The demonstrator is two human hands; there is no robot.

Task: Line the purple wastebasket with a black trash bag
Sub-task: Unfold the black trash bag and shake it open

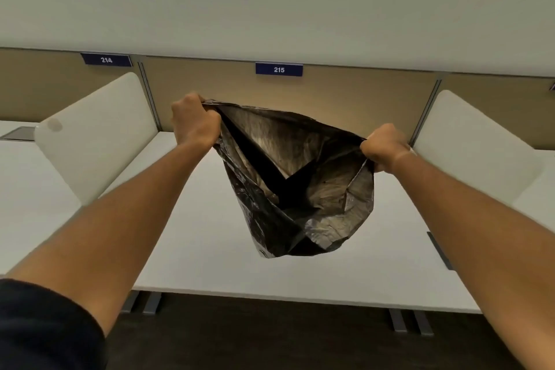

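Observation:
A black trash bag (295, 186) hangs in the air above a white desk, its mouth pulled wide and its inside facing me. My left hand (195, 122) is clenched on the bag's rim at the upper left. My right hand (383, 147) is clenched on the rim at the right, a little lower. The bag's body billows down between both arms and its bottom floats clear of the desk. No purple wastebasket is in view.
The white desk (210, 249) spans the middle, with white side dividers (99, 132) left and right (477, 147). A beige back panel carries blue labels 214 (106, 59) and 215 (279, 69). Dark floor and grey desk feet (411, 321) lie below the front edge.

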